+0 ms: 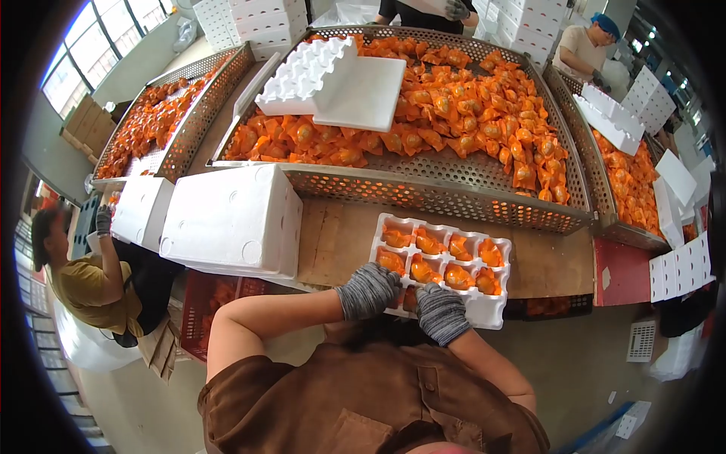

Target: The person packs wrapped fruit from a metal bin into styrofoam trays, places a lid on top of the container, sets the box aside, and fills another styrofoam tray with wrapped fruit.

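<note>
A white foam tray (pixel 495 312) lies on the wooden table edge, its two far rows filled with orange-wrapped pieces (pixel 459 277). My left hand (pixel 368 290), in a grey knitted glove, is at the tray's near left corner with its fingers curled. Over the near row is my right hand (pixel 442 312), also gloved, its fingers bent down beside an orange piece (pixel 411 300) partly hidden between the hands. What either hand grips is too covered to make out.
Beyond the table stands a perforated metal bin (pixel 439 193) of orange-wrapped pieces, with foam trays (pixel 310 76) on top. Stacked white foam boxes (pixel 219 219) are at left, a red crate (pixel 198 303) below. Co-workers stand left, across and at right (pixel 586 49).
</note>
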The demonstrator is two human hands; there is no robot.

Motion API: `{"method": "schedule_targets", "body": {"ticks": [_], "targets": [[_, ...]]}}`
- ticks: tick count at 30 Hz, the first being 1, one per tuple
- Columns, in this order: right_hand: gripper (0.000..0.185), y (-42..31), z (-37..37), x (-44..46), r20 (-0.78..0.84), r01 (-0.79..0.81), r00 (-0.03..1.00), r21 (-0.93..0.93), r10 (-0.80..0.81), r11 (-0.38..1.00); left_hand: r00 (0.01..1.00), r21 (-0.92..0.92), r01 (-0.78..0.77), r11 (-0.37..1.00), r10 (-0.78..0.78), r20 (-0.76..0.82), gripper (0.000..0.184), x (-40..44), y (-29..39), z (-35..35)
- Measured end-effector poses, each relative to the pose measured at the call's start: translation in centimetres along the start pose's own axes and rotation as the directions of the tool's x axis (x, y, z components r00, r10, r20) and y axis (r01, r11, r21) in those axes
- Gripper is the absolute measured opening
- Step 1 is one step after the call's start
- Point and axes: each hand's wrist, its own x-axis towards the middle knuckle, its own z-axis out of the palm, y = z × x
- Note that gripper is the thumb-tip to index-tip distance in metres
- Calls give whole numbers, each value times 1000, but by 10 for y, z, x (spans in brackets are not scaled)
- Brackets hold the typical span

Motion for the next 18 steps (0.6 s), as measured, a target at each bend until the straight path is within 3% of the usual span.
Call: {"method": "schedule_targets", "body": {"ticks": [2,5,6,7,8,9,12,13,15,18], "targets": [[28,2,-1,-3,-23,24,999,30,-24,999,997,-45,34,998,-31,69,25,-1,-2,-12],[33,8,-24,-8,-74,86,994,126,-77,988,996,-175,-42,984,27,-86,34,-13,-7,-13],[35,13,-37,-9,-84,99,993,154,-87,983,992,-246,-12,969,-20,-128,39,-21,-3,-23],[37,19,-49,-10,-88,110,992,184,-95,977,988,-188,-4,982,-25,-153,39,-28,-4,-36],[33,26,-62,-7,-247,178,957,85,-153,980,984,-135,7,991,-31,-176,38,-34,-8,-54],[32,46,-67,3,-398,283,902,256,-166,924,980,-84,21,996,-37,-196,37,-42,-13,-71],[33,72,-130,44,-622,350,751,91,-221,932,941,84,128,988,-94,-326,37,-71,-41,-124],[34,76,-149,63,-579,281,800,133,-155,950,926,127,173,977,-117,-359,36,-74,-54,-139],[38,91,-175,111,-480,187,872,153,-92,970,870,108,436,894,-387,-306,32,-70,-65,-174],[53,100,-184,200,-290,133,950,53,-113,990,858,110,510,853,-495,-135,26,-43,-123,-187]]}}
